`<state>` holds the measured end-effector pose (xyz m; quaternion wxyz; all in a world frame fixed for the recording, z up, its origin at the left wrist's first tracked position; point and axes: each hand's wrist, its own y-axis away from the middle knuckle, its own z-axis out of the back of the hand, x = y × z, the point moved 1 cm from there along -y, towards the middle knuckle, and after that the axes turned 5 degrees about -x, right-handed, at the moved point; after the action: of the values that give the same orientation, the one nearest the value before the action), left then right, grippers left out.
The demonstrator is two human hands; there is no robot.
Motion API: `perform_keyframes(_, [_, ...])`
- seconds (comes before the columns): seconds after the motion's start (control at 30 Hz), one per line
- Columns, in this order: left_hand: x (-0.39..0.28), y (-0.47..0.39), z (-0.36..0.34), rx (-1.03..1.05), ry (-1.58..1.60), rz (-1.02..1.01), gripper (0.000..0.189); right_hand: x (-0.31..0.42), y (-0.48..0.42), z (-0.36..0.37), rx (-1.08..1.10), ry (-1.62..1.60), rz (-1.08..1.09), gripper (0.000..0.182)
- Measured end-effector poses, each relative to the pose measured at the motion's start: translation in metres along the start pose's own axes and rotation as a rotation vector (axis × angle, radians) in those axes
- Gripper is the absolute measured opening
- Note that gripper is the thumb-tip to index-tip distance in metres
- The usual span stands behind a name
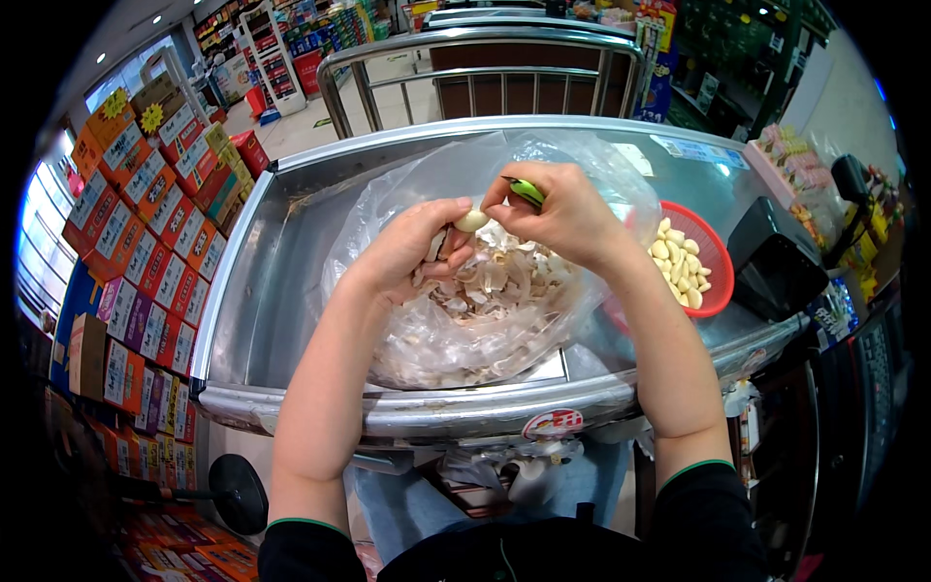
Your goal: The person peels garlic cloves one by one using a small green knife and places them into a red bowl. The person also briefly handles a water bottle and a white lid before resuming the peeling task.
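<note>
My left hand (418,244) pinches a pale garlic clove (472,220) between thumb and fingers, with bits of papery skin lying against the lower fingers. Close on its right, my right hand (560,211) grips a small green-handled knife (525,191), whose dark tip points left. The right thumb and forefinger meet at the clove's edge. Under both hands, a clear plastic bag (444,356) lies spread wide with a heap of garlic skins (509,280) in it. A red plastic basket (718,273) of peeled garlic cloves (678,263) sits right of my right forearm, which partly hides it.
The metal-rimmed checkout counter (251,313) holds the bag and basket. A black device (777,258) stands at its right end, near packaged goods (789,164). Stacked cartons (156,218) line the left side. Beyond the far edge runs a steel railing (480,49).
</note>
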<state>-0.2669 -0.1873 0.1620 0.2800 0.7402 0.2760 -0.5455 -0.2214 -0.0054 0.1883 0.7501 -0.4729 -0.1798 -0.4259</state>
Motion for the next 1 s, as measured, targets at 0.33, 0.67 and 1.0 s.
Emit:
perform_keyframes(0.33, [-0.002, 0.000, -0.004, -0.084, -0.095, -0.042, 0.036, -0.003, 0.000, 0.001, -0.066, -0.045, -0.054, 0.009])
perform_keyframes(0.67, [-0.001, 0.000, 0.000, -0.065, -0.027, 0.026, 0.036, -0.002, -0.001, -0.004, -0.017, 0.169, 0.181, 0.013])
perform_keyframes(1.0, [0.000, 0.001, -0.003, -0.062, -0.116, 0.040, 0.034, -0.003, 0.000, 0.000, 0.002, 0.169, 0.188, 0.008])
